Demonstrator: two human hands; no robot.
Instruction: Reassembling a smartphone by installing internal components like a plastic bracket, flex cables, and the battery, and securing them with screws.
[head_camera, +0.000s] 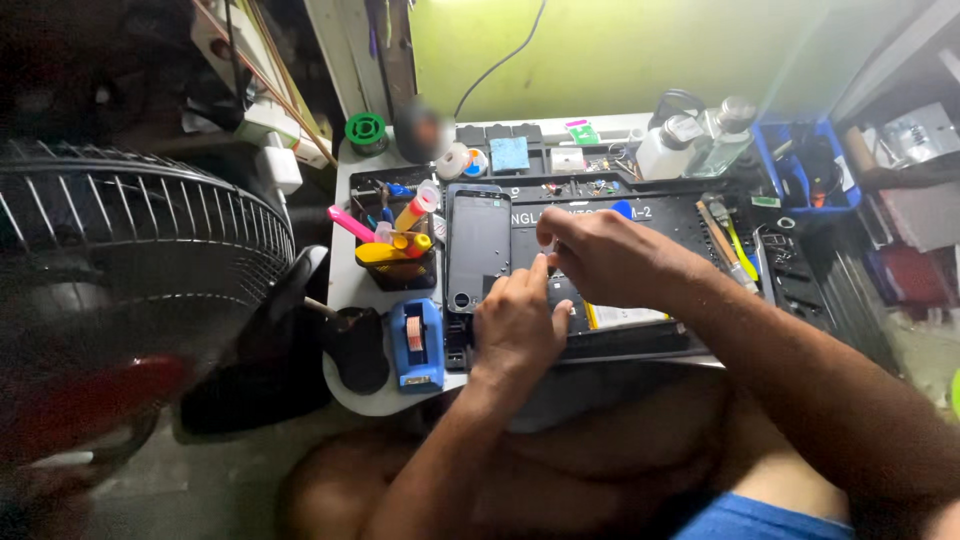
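My left hand rests with its fingertips on an opened phone body that lies on a black work mat; a yellowish battery shows inside it. My right hand reaches in from the right and pinches a small white piece at its fingertips, just above my left index finger. A detached black phone screen lies flat on the mat just left of both hands.
A blue tape dispenser and a holder of bright tools stand left of the screen. Clear bottles and a blue bin sit at the back right. A fan grille fills the left. My bare knees are under the bench.
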